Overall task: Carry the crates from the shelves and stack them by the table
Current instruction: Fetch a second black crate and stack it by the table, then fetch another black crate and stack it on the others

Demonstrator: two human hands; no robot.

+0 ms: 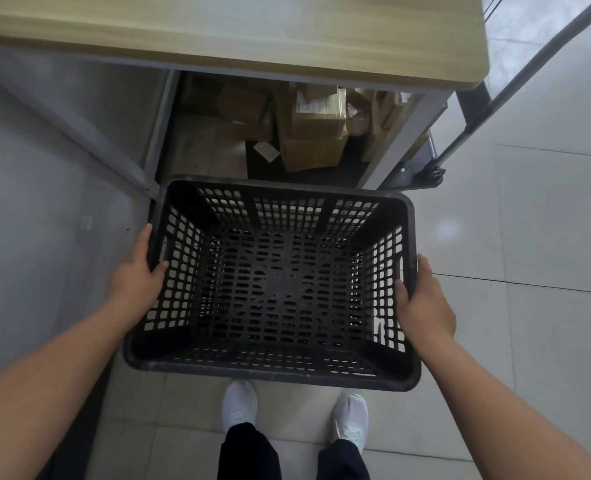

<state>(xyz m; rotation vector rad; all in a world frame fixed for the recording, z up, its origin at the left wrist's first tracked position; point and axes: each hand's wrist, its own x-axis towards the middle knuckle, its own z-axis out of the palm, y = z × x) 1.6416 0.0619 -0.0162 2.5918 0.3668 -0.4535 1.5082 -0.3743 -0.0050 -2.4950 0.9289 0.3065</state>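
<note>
- Left hand (138, 275) and right hand (425, 303) are clamping opposite rims of the black crate (273, 282); each grip is closed on it.
- Crate is hanging above the tiled floor (547, 237), just before the wooden surface (252, 32).
- Cardboard boxes (313, 133) are sitting beneath the surface, beyond the crate.

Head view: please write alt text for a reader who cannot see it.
Both hands, left hand and right hand, grip opposite sides of an empty black slatted crate, seen from above in front of a wooden-topped table. Cardboard boxes sit underneath it, white shoes on the tile floor below.
</note>
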